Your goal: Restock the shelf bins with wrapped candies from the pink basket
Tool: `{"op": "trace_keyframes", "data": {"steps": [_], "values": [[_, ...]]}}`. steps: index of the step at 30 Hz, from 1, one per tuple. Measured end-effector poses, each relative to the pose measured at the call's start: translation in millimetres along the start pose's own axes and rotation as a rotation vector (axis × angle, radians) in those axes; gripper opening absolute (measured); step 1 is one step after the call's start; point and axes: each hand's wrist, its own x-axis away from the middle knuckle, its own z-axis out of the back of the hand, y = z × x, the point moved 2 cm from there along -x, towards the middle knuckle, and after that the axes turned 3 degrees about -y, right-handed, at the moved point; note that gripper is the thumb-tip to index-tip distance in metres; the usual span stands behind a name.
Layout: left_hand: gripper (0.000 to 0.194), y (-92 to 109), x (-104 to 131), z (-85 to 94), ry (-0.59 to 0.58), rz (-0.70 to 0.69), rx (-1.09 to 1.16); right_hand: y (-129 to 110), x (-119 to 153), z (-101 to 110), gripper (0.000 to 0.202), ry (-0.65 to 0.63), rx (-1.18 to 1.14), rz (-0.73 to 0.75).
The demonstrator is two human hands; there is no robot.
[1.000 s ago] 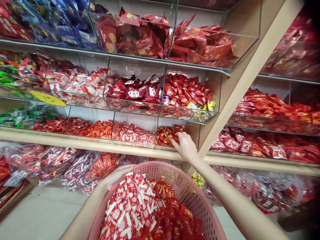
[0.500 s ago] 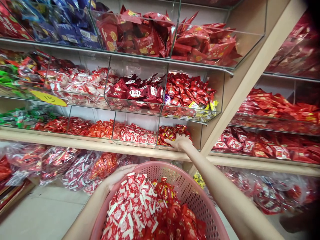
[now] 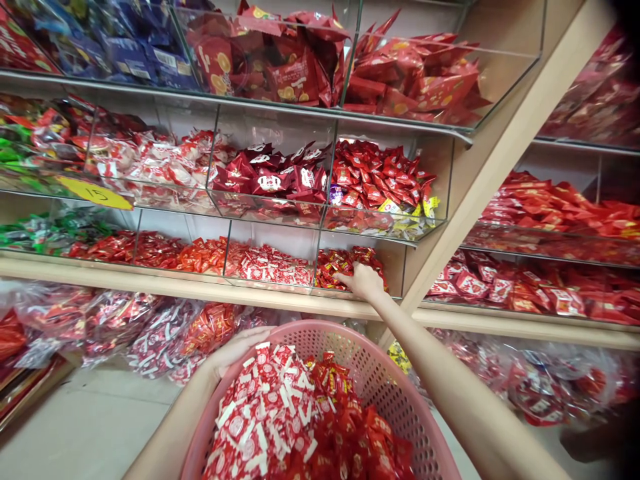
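Observation:
My left hand (image 3: 235, 350) is closed on the left rim of a pink perforated plastic basket (image 3: 395, 380). In the basket lie red-and-white wrapped candies (image 3: 270, 400) on the left and plain red packets (image 3: 367, 443) at the lower right. Red-and-yellow wrapped candies (image 3: 333, 377) sit toward its back. Over the basket's far side, my right hand (image 3: 367, 281) reaches into the bottom-shelf bin at the right end. Its fingers curl down into the red-and-yellow candies (image 3: 333, 265) there, with the thumb pointing left. The fingertips are partly hidden among the wrappers.
Clear dividers split the shelves into bins of wrapped sweets. A wooden upright (image 3: 475, 207) stands right of my hand, and a wooden ledge (image 3: 280, 298) runs along the bottom shelf. Bagged candies (image 3: 160, 333) lie beneath it. A yellow price tag (image 3: 95, 192) reads 15.
My right hand's fingers have curled in from a flatter, more spread pose, in the same bin. The left hand and basket have hardly moved; the view shifts slightly.

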Motion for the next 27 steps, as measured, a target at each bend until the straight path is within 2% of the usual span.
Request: {"op": "trace_keyframes", "data": {"steps": [9,18,23,27], "values": [[0.045,-2,-1,1.6,0.009,0.017,-0.001,17,-13,-7,0.037,0.195,-0.285,-0.002],[0.05,-2,-1,0.2,-0.036,-0.008,-0.002,32,-24,-1,0.037,0.455,-0.64,-0.07],[0.053,-1,0,-0.1,-0.015,-0.005,-0.011,40,-32,-5,0.037,0.51,-0.692,-0.076],[0.053,-2,0,0.1,-0.009,-0.008,-0.006,44,-35,-11,0.044,0.491,-0.712,-0.092]]}}
